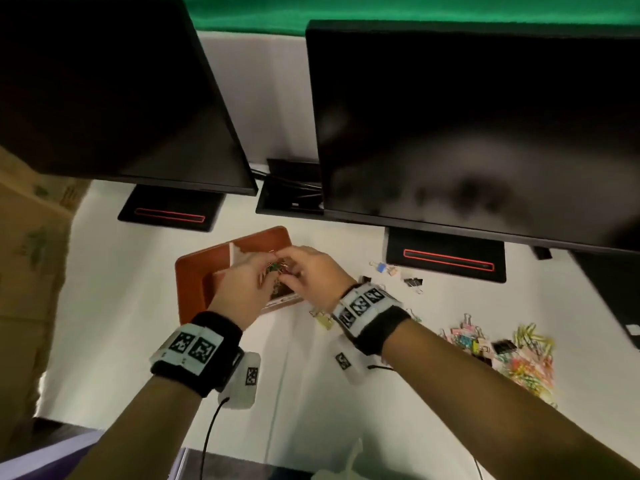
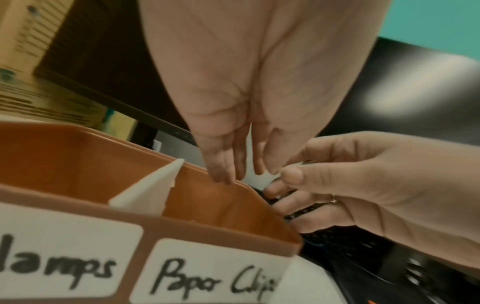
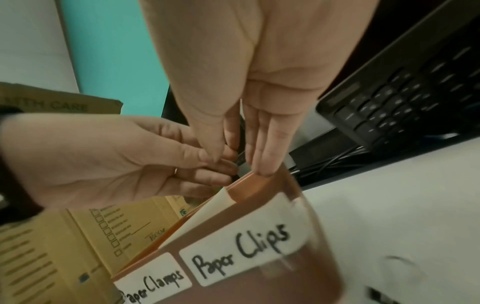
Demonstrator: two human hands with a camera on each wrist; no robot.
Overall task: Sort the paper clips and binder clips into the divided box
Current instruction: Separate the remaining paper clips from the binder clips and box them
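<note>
The brown divided box (image 1: 188, 271) stands on the white desk, with a white divider (image 2: 150, 191) and labels "Paper Clamps" (image 3: 153, 283) and "Paper Clips" (image 3: 241, 251). Both hands meet above the "Paper Clips" side. My left hand (image 1: 265, 273) and right hand (image 1: 289, 268) pinch a small tangle of green and gold paper clips (image 1: 276, 268) between their fingertips. The wrist views show the fingertips of both hands touching over the box rim; the clips are mostly hidden there. A mixed pile of coloured paper clips and binder clips (image 1: 519, 351) lies to the right.
Loose binder clips lie right of the box: a blue one (image 1: 381, 267), a black one (image 1: 414, 282), a yellow one (image 1: 323, 320). Two dark monitors (image 1: 467, 133) on stands overhang the back. A cardboard box (image 1: 31, 254) stands left. A black keyboard (image 3: 402, 92) sits behind.
</note>
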